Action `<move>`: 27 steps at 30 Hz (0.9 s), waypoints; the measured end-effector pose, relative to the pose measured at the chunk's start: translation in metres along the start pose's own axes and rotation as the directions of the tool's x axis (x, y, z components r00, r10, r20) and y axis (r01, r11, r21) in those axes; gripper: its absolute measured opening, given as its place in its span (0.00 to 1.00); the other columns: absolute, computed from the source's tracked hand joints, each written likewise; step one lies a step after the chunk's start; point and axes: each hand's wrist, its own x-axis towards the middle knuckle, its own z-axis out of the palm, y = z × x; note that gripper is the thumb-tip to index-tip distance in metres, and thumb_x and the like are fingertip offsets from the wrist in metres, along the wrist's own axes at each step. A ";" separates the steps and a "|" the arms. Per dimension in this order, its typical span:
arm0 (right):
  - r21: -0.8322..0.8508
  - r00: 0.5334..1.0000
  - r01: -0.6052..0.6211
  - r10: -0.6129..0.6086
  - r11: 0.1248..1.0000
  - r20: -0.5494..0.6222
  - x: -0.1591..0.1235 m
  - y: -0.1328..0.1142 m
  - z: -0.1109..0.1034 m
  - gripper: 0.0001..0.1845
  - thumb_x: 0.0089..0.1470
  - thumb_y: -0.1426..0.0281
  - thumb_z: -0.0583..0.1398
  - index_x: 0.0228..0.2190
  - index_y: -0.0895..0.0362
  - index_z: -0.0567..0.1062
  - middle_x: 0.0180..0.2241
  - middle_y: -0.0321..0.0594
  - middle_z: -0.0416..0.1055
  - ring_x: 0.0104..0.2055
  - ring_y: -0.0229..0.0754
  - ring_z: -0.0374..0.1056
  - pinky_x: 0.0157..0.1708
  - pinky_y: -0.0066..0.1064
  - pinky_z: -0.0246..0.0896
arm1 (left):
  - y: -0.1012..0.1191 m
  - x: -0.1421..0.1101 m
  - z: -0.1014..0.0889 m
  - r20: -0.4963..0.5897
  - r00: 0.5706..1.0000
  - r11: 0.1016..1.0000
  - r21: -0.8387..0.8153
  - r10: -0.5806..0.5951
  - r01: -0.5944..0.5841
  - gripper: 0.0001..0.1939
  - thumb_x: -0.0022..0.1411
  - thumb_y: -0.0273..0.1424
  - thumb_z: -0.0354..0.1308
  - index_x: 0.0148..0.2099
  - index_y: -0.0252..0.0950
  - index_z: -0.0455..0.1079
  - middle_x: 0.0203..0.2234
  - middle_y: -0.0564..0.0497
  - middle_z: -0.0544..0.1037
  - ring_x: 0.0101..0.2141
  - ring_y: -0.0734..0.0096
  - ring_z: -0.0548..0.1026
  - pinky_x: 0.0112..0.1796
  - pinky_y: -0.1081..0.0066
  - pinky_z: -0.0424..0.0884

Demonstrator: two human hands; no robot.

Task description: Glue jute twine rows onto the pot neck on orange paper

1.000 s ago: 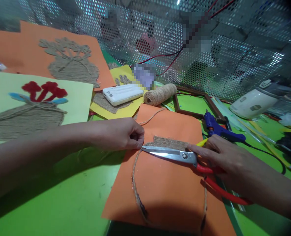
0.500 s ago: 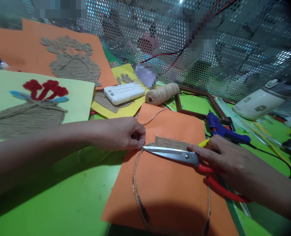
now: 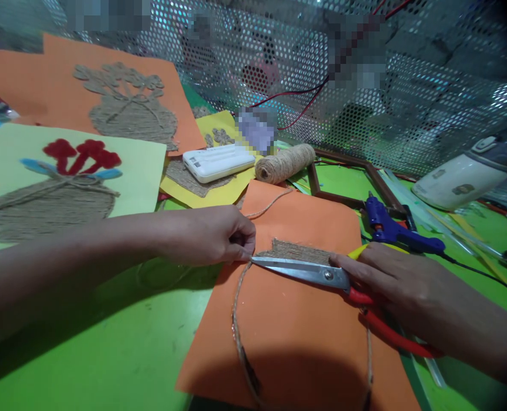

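Observation:
My right hand (image 3: 390, 279) grips a pair of scissors (image 3: 300, 270) with red handles, its index finger laid along them near the pivot. The blades look closed, their tips touching the jute twine (image 3: 236, 308) beside my left fingers. My left hand (image 3: 236, 237) is closed in a pinch on that twine at the left edge of an orange sheet (image 3: 304, 337). Glued rows of twine (image 3: 302, 250) form a short band on the sheet, just above the blades. The twine outline curves down both sides of the sheet.
A twine roll (image 3: 285, 164) and a white power bank (image 3: 219, 162) lie beyond the sheet. A blue glue gun (image 3: 398, 228) and brown frame (image 3: 364, 171) sit to the right, near a white bottle (image 3: 458, 180). Finished twine-vase pictures (image 3: 142, 165) lie left. A perforated metal panel (image 3: 296, 57) stands behind.
The view has shifted slightly, so things sit a little further right. Both hands and the scissors keep nearly the same pose at the twine.

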 end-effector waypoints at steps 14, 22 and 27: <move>-0.035 0.995 -0.028 0.031 0.999 0.097 0.001 -0.002 -0.014 0.26 0.65 0.75 0.57 0.63 0.54 0.70 0.33 0.41 0.73 0.28 0.45 0.68 0.27 0.36 0.53 | -0.009 0.004 -0.002 -0.073 0.992 0.991 -0.076 0.108 -0.113 0.09 0.59 0.38 0.58 0.32 0.38 0.69 0.24 0.52 0.74 0.26 0.70 0.67 0.28 0.71 0.61; -0.041 0.953 -0.187 0.191 0.982 0.236 0.009 -0.014 -0.023 0.18 0.66 0.77 0.56 0.54 0.51 0.74 0.36 0.42 0.72 0.32 0.46 0.66 0.29 0.35 0.48 | -0.006 0.003 -0.004 -0.121 0.984 0.991 0.041 0.132 -0.128 0.07 0.51 0.33 0.59 0.34 0.38 0.70 0.23 0.54 0.72 0.26 0.71 0.67 0.28 0.71 0.61; -0.054 0.940 -0.244 0.249 0.968 0.231 0.016 -0.022 -0.033 0.17 0.61 0.82 0.59 0.48 0.52 0.75 0.35 0.39 0.70 0.33 0.42 0.66 0.29 0.33 0.49 | -0.012 0.006 -0.009 -0.115 0.985 0.990 0.074 0.126 -0.118 0.08 0.47 0.31 0.59 0.34 0.39 0.72 0.23 0.55 0.71 0.26 0.70 0.67 0.28 0.71 0.60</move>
